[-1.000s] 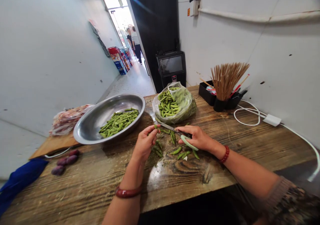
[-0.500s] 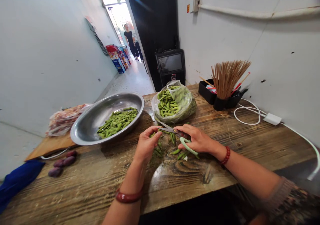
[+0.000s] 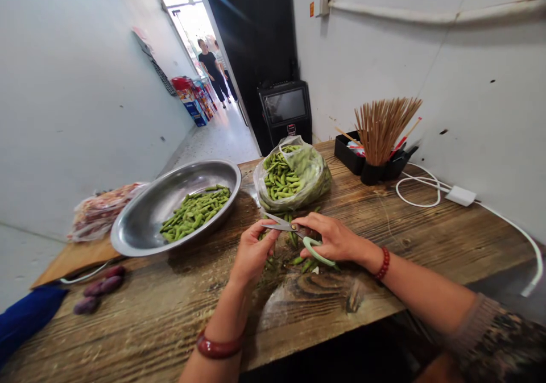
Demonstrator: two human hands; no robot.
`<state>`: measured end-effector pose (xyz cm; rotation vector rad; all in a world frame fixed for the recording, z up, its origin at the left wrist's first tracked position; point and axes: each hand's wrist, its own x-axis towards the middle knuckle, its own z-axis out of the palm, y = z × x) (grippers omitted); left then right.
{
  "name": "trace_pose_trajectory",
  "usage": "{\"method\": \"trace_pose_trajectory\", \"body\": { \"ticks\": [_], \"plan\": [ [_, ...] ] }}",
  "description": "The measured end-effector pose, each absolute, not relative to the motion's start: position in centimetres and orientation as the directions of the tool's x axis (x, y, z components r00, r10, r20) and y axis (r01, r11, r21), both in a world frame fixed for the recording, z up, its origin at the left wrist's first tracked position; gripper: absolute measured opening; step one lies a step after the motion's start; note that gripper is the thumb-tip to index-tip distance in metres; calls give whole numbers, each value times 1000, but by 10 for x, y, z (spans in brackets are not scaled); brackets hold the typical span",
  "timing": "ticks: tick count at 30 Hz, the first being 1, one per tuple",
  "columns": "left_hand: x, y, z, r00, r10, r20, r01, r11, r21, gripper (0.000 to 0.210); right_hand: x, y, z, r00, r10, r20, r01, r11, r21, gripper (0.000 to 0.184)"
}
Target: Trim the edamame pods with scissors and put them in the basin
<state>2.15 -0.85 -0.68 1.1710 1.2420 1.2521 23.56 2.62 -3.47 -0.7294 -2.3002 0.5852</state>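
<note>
My right hand is closed around a pair of scissors with pale green handles. Their blades point left, slightly parted, and reach the fingertips of my left hand. The fingers of my left hand are pinched together at the blades; what they hold is hidden. Under and between the hands, several green edamame pods lie loose on the wooden table. Just beyond them sits a clear plastic bag full of pods. A wide steel basin to the left holds a heap of edamame.
At far left are a bagged reddish-white bundle on a wooden board, purple oval items and blue cloth. Skewers in a black holder and a white cable lie right. Two people stand by the doorway.
The scissor blades have come closer together at my left fingertips. My view has shifted slightly, and the people in the doorway have moved a little.
</note>
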Motion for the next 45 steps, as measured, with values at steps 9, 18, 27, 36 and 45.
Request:
{"method": "trace_pose_trajectory", "body": {
  "ticks": [9,18,27,36,45],
  "plan": [
    [22,-9,-7,-51,998,24,53,-21,998,23,236,26,-33,-641,643,419,360,734,-576,66],
    [21,-10,-5,-22,999,29,60,-28,998,24,237,26,-33,-632,646,429,351,732,-584,62],
    [19,-10,-2,-29,997,66,143,-61,988,19,238,29,-34,-640,638,429,362,743,-563,54],
    [16,-6,-2,-29,993,115,207,-107,973,15,239,31,-38,-646,631,430,360,748,-558,53],
    [14,-5,-5,-81,994,-74,-52,70,996,26,235,35,-41,-566,714,412,327,654,-682,49]
  ]
}}
